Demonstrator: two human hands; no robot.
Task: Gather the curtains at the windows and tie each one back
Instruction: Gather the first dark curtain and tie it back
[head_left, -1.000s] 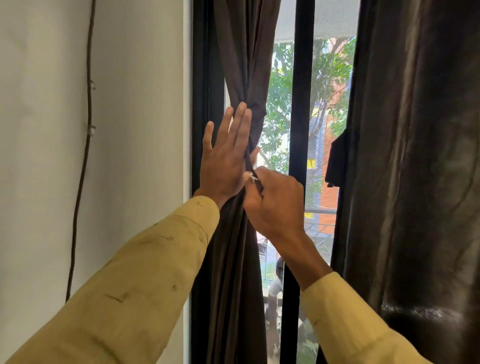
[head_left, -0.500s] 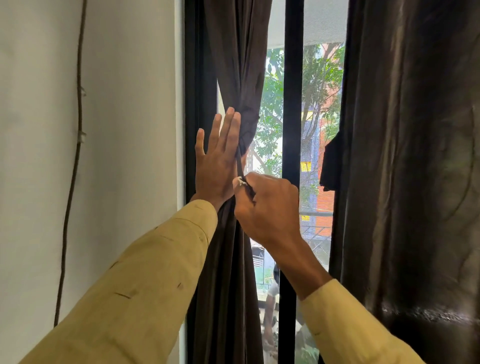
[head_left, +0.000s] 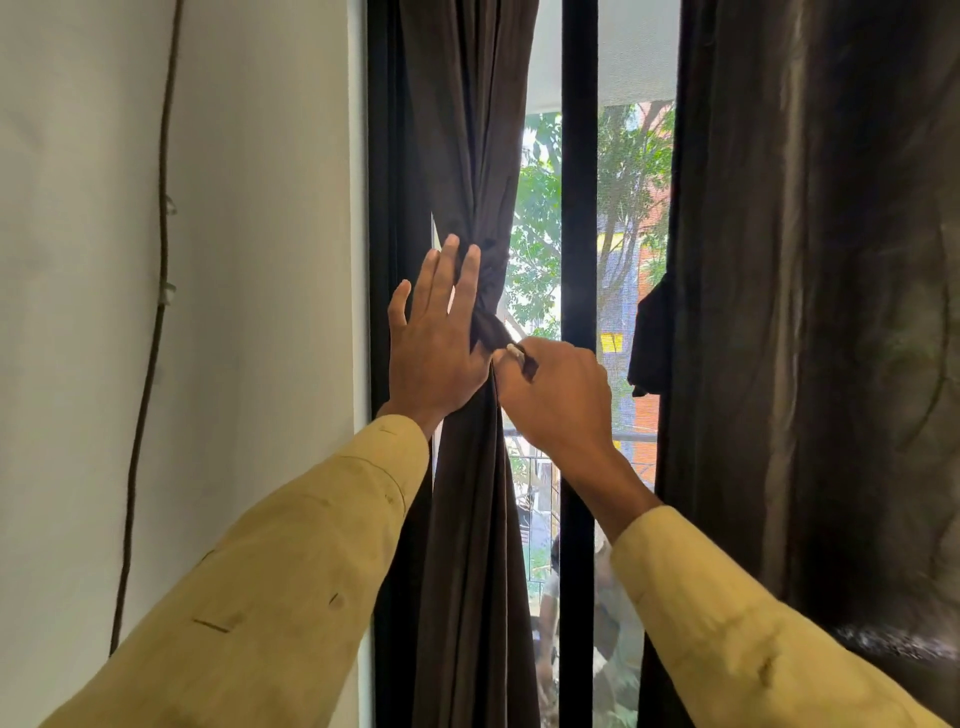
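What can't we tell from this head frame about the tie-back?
- Knot near side: covered by the left hand, head view.
- Strap end: vanishes into the right hand's fist.
- Curtain top and hem: cut off by frame edges.
- Right curtain: cropped at right edge, blurred low down.

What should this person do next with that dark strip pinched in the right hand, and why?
Probably pull the tie strip a little further toward themselves to snug it. The right hand pinches its end, the left hand lies flat against the gathered curtain, and the knot already cinches the bundle, so only tightening looks left.
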